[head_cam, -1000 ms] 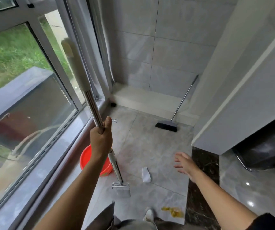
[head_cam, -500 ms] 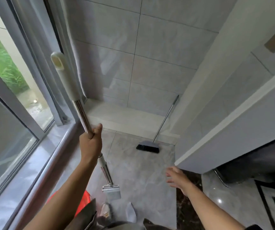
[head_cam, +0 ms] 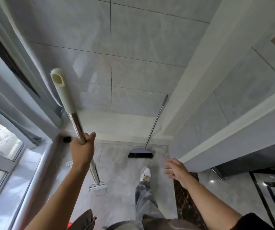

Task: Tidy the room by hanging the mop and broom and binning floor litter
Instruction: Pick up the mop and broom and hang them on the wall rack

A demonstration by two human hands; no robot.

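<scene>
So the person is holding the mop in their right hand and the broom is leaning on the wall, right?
Not quite. The head view shows the left hand gripping the mop; the right hand is open and holds nothing. The broom does lean on the wall.

Grey trousers (head_cam: 144, 198), a white shoe (head_cam: 146, 172), a black sleeve (head_cam: 256, 221).

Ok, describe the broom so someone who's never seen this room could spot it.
Find the tiled back wall and the pale ledge at its foot. The broom leans there by the right corner, dark bristles on the floor. Unlike the mop in the left hand, its thin handle is unheld.
</scene>
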